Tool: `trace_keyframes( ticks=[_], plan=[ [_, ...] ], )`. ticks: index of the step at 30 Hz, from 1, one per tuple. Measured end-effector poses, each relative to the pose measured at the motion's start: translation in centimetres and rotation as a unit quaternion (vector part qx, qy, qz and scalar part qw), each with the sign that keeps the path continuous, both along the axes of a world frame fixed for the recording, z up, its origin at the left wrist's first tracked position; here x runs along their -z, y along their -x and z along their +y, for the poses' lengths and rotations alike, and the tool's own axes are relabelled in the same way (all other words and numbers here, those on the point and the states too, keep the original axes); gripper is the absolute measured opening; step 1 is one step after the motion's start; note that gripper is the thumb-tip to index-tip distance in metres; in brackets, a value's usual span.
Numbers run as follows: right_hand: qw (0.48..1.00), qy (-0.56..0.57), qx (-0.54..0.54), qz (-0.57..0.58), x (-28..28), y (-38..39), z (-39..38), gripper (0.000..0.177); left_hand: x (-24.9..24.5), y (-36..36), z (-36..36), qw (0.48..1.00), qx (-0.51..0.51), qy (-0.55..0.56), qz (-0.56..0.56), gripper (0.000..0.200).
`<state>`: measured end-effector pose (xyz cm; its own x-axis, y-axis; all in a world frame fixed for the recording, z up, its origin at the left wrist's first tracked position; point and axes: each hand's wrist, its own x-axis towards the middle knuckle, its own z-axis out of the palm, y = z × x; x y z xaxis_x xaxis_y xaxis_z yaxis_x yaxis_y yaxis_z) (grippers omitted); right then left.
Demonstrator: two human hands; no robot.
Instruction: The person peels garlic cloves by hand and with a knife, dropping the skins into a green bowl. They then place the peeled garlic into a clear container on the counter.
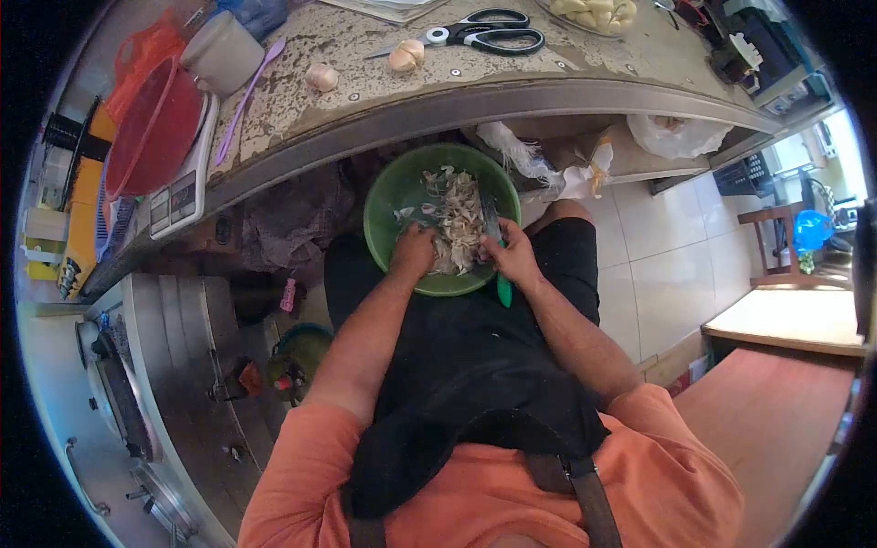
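A green plastic bowl [377, 242] rests between my knees, on my black apron. Inside it lies a heap of papery garlic skins [454, 210]. My right hand [514, 258] is closed around a knife [504, 290] with a green handle; its dark blade points away from me along the bowl's right side. My left hand [414, 251] reaches over the near left rim, its fingers curled at the edge of the skins. Whatever those fingers hold is hidden.
Ahead, a worn worktop [311, 114] carries two garlic bulbs [406, 56], scissors [498, 35], a purple spoon [248, 100], a red basin [157, 128] and a scale [178, 203]. A plate of pale peeled pieces [594, 14] stands farther back. A wooden bench [767, 402] is at right.
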<state>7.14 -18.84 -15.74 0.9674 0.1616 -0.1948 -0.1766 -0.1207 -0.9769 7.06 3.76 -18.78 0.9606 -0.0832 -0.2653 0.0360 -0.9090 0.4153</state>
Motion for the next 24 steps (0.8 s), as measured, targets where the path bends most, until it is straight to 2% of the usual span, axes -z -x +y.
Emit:
trace_keyframes(
  ticks=[3, 6, 8, 12, 15, 18, 21, 24],
  plan=[
    [1.000, 0.021, 0.002, 0.015, 0.6, 0.1, -0.1, 0.047, -1.3, 0.6, -0.6, 0.997, 0.057, -0.057, -0.021, 0.041],
    [0.999, 0.001, 0.004, 0.046, -1.3, 0.3, 0.2, 0.048, -1.4, 0.4, -1.3, 0.997, -0.002, -0.062, 0.039, 0.044],
    [0.999, -0.007, 0.004, 0.054, -2.7, 0.4, 0.3, 0.049, -0.6, 0.6, -1.2, 0.996, 0.005, -0.086, 0.008, 0.042],
    [0.998, -0.005, 0.009, 0.062, -3.3, 0.5, 0.2, 0.049, -3.0, 1.2, -1.9, 0.997, 0.012, -0.075, 0.002, 0.038],
    [0.998, -0.022, 0.002, 0.064, -3.1, 0.5, 0.3, 0.049, -2.6, 1.0, -2.2, 0.986, 0.055, -0.157, 0.011, 0.040],
    [0.998, -0.024, 0.004, 0.061, -2.9, 0.6, 0.2, 0.048, -2.2, 0.5, -1.9, 0.982, 0.097, -0.162, 0.005, 0.041],
    [0.999, -0.023, 0.004, 0.038, -1.7, 0.3, 0.1, 0.048, -1.1, 0.9, -1.8, 0.977, 0.120, -0.134, -0.117, 0.023],
    [0.999, -0.021, 0.010, 0.045, -1.5, 0.5, 0.0, 0.048, -2.3, 0.7, -2.2, 0.987, 0.120, -0.106, -0.022, 0.032]
  ],
)
